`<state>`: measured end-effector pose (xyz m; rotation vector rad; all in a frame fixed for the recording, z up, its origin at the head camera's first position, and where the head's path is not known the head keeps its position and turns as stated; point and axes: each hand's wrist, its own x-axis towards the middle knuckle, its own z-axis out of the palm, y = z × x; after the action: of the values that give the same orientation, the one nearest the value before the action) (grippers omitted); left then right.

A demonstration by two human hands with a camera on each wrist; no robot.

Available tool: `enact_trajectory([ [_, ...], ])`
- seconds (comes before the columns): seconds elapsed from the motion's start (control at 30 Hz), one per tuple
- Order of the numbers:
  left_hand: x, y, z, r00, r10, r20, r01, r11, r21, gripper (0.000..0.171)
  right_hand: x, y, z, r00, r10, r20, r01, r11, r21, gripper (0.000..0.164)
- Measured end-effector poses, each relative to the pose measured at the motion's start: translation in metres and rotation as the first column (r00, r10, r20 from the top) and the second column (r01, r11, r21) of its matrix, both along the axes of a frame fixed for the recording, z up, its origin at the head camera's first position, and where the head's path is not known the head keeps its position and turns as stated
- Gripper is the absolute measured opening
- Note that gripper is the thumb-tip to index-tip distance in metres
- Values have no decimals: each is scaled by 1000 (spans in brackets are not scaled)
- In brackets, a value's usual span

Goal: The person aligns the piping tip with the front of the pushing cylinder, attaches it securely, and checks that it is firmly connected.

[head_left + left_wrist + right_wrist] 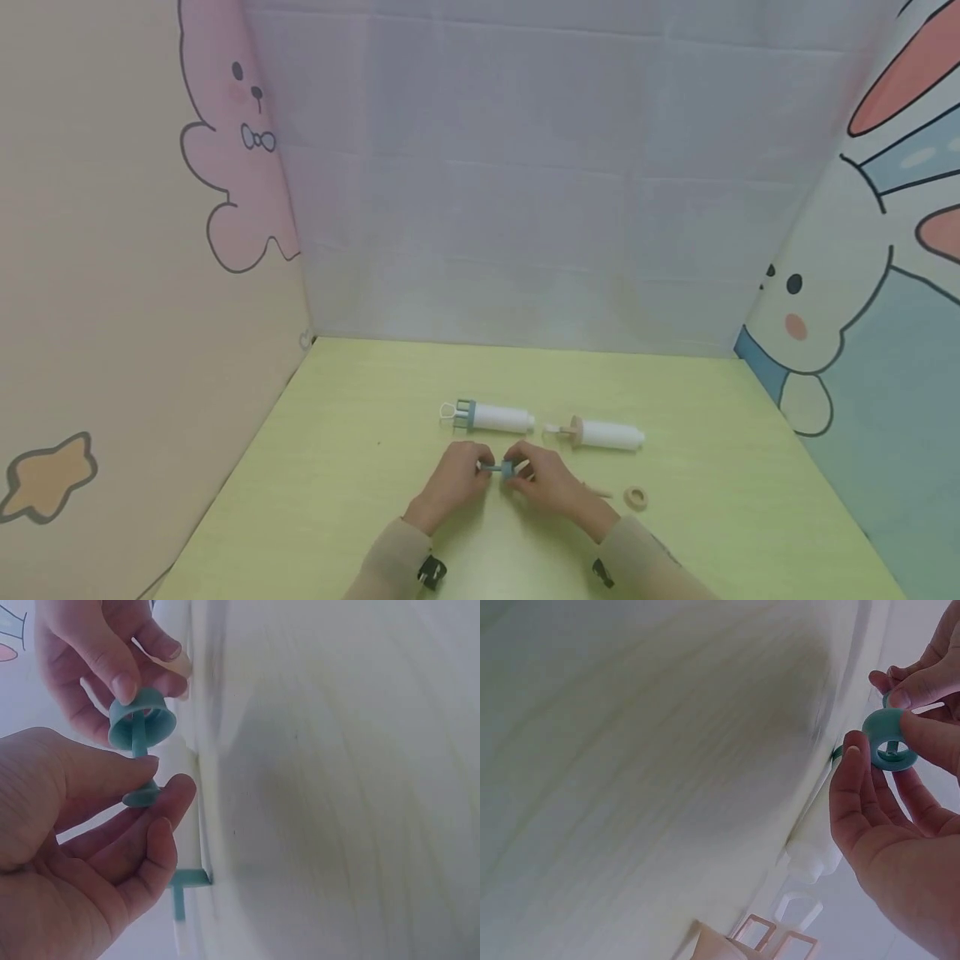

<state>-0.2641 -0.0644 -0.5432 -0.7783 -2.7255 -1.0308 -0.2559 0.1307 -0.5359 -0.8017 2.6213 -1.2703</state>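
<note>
Both hands meet over the table around small teal parts. My left hand (459,473) pinches a thin teal rod (139,741) between thumb and fingers, near the flat disc (141,798) at its end. A teal ring-shaped cap (879,733) is held by its rim in the thumb and fingers of my right hand (551,481). The rod reaches into the cap's hollow, as the left wrist view shows, and a hole shows at the cap's other end in the right wrist view.
Beyond the hands lie two white toy syringes, one with a teal collar and handle (501,418), the other with a beige flange (609,434). Right of the right hand are a beige ring (636,498) and a partly hidden beige stick (600,491). Cartoon-printed walls flank the yellow-green table (345,392).
</note>
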Motion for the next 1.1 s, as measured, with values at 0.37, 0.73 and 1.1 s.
enact_trajectory([
  [0.37, 5, 8, -1, 1000, -5, 29, 3, 998, 58, 14, 2, -1, 2, 1000, -21, -8, 21, 1000, -2, 24],
  [0.73, 6, 11, -1, 996, 11, 90, -23, 990, 141, 16, 0, 0, 1, 999, -23, -36, 22, 1000, -7, 24],
  [1.1, 6, 11, -3, 989, 3, 145, -30, 982, 184, 24, 0, 2, -3, 999, -45, -22, 44, 998, -33, 23],
])
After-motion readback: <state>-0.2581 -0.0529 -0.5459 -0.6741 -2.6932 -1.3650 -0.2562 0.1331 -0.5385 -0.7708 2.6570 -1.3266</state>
